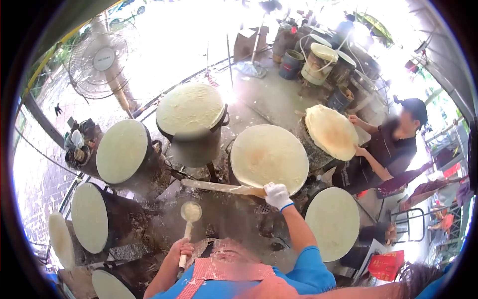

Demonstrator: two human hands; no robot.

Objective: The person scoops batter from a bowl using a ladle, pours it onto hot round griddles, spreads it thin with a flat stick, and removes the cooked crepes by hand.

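My left hand [181,250] is bare and wrapped round the handle of a ladle [191,212], whose round bowl holds some pale batter. My right hand [277,196], in a white glove with a blue cuff, grips the end of a long flat wooden paddle [219,187] that points left. Just beyond the gloved hand lies a large round pancake [269,157] on a griddle, pale with a faint brown patch. Another pale round [332,224] covers the griddle at the right. Behind, a pale round [190,108] tops a dark drum-like stove.
A co-worker [393,144] at the right holds up a browned pancake [331,132] with both hands. More covered griddles [122,151] line the left side. A fan [103,59] stands at the upper left, and buckets [316,67] at the upper right.
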